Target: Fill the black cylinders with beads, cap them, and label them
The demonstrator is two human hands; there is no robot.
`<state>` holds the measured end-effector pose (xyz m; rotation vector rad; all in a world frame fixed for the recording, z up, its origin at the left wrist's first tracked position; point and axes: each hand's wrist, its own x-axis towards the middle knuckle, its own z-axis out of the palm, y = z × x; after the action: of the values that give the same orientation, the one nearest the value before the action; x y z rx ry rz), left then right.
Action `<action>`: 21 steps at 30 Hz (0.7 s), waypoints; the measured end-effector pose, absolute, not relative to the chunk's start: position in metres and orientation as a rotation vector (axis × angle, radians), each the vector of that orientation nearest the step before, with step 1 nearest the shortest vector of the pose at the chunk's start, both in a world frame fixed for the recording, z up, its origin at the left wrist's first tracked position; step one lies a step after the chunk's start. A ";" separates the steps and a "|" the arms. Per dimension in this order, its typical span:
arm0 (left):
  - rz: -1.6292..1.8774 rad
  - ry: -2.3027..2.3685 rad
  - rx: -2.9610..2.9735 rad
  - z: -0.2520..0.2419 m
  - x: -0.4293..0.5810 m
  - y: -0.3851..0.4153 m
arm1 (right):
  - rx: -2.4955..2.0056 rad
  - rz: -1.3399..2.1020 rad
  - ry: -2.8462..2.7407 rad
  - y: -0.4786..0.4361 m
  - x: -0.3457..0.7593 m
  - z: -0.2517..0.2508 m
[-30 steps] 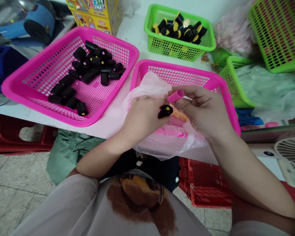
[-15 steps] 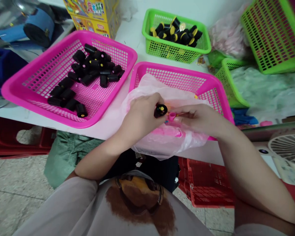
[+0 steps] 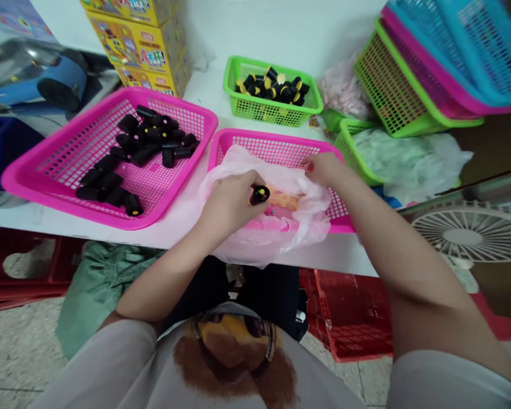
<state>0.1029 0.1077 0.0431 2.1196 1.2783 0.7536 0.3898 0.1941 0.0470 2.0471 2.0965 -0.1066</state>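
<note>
My left hand (image 3: 227,203) is closed on a small black cylinder with a yellow dot (image 3: 259,195) and holds it over a crumpled pink plastic bag (image 3: 272,236). The bag lies in a pink basket (image 3: 276,136) at the table's front edge, with pink and orange pieces (image 3: 286,201) in it. My right hand (image 3: 326,169) reaches over the bag's far right side with its fingers curled. A small pink-red bit shows at its fingertips, and I cannot make out what it is.
A larger pink basket (image 3: 34,170) on the left holds several black cylinders (image 3: 147,142). Behind stand a green basket (image 3: 272,113) of black-and-yellow parts, yellow boxes (image 3: 136,51), stacked baskets (image 3: 430,74) and a green basket of plastic film (image 3: 400,150). A white fan (image 3: 472,233) sits right; red crates (image 3: 349,318) below.
My right hand left the black cylinder and moved up and away to the bag's far right side. The left hand kept the cylinder. The view tilted up and shows more of the back of the table.
</note>
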 end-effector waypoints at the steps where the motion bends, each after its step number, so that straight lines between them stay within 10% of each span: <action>1: 0.761 1.259 2.139 0.042 0.103 0.109 | 2.019 -0.132 2.052 0.199 0.392 0.040; 21: 1.027 0.570 1.677 0.054 0.067 0.014 | 2.816 -0.035 2.624 0.074 0.331 0.074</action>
<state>0.0669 0.0139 0.0542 1.6770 0.5695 1.0270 0.3312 0.0737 0.0741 2.8156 2.6235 -0.0352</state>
